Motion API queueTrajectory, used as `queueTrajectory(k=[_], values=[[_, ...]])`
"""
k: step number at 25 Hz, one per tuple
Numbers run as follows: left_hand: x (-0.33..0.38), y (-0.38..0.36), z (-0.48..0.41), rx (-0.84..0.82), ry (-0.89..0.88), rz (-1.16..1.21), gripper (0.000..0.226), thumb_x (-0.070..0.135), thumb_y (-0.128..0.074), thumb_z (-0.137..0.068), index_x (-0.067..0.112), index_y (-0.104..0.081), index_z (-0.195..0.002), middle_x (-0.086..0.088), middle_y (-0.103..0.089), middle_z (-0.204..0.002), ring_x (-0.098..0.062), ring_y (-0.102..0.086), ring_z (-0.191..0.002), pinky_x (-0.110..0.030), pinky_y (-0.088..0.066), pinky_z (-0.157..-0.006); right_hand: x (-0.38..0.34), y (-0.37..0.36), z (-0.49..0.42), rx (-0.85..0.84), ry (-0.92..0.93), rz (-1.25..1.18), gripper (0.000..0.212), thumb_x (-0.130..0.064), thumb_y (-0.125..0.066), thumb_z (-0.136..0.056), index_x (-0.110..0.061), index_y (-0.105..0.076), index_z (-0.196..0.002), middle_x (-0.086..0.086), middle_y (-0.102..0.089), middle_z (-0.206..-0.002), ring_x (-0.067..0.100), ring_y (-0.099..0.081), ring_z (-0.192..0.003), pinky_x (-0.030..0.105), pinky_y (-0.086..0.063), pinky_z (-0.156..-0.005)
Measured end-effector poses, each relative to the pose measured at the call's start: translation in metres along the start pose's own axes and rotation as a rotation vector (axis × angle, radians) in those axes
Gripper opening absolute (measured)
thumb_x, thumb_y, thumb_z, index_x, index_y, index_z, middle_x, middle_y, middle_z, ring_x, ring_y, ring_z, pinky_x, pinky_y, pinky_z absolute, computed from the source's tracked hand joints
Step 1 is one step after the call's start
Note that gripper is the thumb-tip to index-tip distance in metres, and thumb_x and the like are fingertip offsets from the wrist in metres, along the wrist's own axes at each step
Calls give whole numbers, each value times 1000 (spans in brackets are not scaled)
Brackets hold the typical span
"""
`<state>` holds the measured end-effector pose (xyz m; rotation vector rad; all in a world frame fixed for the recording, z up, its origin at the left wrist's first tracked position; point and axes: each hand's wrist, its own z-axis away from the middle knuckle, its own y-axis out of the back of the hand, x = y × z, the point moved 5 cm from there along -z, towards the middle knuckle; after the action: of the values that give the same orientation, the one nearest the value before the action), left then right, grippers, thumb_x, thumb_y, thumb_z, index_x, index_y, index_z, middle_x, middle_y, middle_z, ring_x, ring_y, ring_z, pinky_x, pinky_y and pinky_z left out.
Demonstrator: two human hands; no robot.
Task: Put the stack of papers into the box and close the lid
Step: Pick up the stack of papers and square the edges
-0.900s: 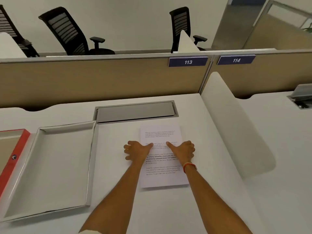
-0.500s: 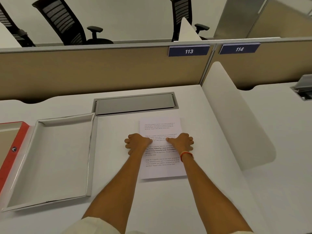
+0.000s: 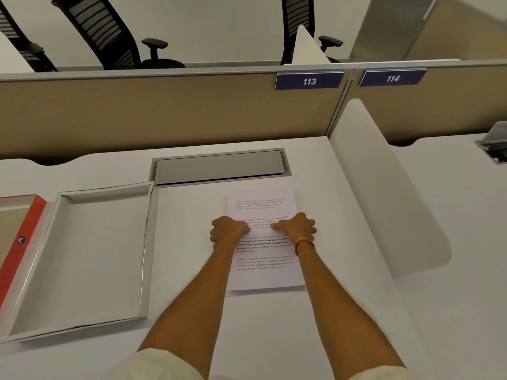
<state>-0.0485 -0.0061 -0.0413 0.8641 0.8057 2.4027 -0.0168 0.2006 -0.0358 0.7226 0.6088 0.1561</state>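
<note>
A stack of printed white papers [image 3: 264,275] lies flat on the white desk in front of me. My left hand [image 3: 227,231] rests on its left edge with the fingers curled into a fist and the thumb on the sheet. My right hand [image 3: 297,229], with a red thread at the wrist, rests on the right part of the stack, fingers curled likewise. Neither hand has lifted the papers. To the left lies the open shallow white box [image 3: 148,242], with nothing inside. Its red-edged lid [image 3: 26,231] lies open further left, partly out of view.
A grey cable hatch [image 3: 219,167] is set into the desk behind the papers. A curved white divider [image 3: 384,193] stands to the right. A tan partition [image 3: 137,113] with signs 113 and 114 closes the back. Office chairs stand beyond it.
Both hands went from spread fingers lying flat on the papers to curled fists resting on them. The papers have stayed in place.
</note>
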Motion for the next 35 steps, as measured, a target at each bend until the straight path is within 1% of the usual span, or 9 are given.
queueTrajectory(k=[5,9,14,18,20,22,25,29,35], values=[[-1,-3,-5,-40,-12,-7,59,37,-82,-69,10,-54,-115,-12,-59,-123,-29,-57,-112,-38,-49,-97,-1,-4,1,-6,77,-169,76,-26,-90,-62,-3,-46,-120,16,-62,-120,34,-63,-107,46,-54,-93],[4,-6,3,11,-29,-34,72,35,-78,-74,6,-42,-130,-14,-47,-134,-29,-47,-122,-38,-44,-97,0,-4,3,-2,63,-159,85,-29,-91,-58,-6,-39,-120,17,-60,-123,37,-60,-112,49,-51,-97],[5,-4,3,-71,-95,166,73,18,-82,-73,-2,-39,-128,-15,-54,-129,-31,-60,-117,-35,-54,-92,-1,-1,-1,23,99,-94,91,-36,-91,-59,-2,-41,-127,19,-52,-131,36,-52,-123,44,-47,-99],[-1,-3,0,-178,-110,249,61,20,-86,-72,1,-56,-122,-17,-64,-125,-33,-66,-111,-40,-56,-89,7,-7,-11,-26,110,-104,71,-44,-91,-53,-7,-64,-108,17,-66,-116,34,-64,-104,44,-57,-88],[-4,-5,2,-232,-190,281,57,24,-83,-75,5,-59,-122,-16,-67,-123,-34,-68,-107,-44,-58,-90,6,-7,-4,-43,136,-120,54,-37,-88,-63,-5,-67,-102,15,-71,-108,32,-69,-97,36,-58,-79],[-9,-6,3,-235,-243,315,57,27,-80,-78,4,-56,-125,-17,-67,-125,-34,-68,-107,-46,-58,-90,4,-5,1,-39,162,-129,45,-33,-84,-71,-4,-67,-101,13,-73,-104,29,-70,-91,30,-54,-71],[-10,-4,11,-237,-245,385,60,23,-75,-84,1,-42,-129,-16,-60,-131,-34,-63,-115,-42,-57,-90,2,-3,6,-32,199,-129,46,-33,-79,-77,-2,-63,-107,15,-71,-109,29,-68,-92,31,-54,-72],[2,10,21,-128,-344,359,56,22,-72,-86,2,-39,-127,-17,-58,-134,-35,-61,-117,-42,-55,-92,-10,6,16,12,265,-145,55,-32,-71,-84,3,-50,-121,19,-62,-123,35,-63,-107,38,-56,-85],[49,59,54,85,-581,593,46,22,-68,-89,10,-42,-125,-9,-63,-122,-26,-68,-100,-24,-53,-69,-66,53,55,190,540,-394,40,-25,-63,-91,-5,-43,-119,16,-62,-122,32,-67,-102,33,-57,-76]])
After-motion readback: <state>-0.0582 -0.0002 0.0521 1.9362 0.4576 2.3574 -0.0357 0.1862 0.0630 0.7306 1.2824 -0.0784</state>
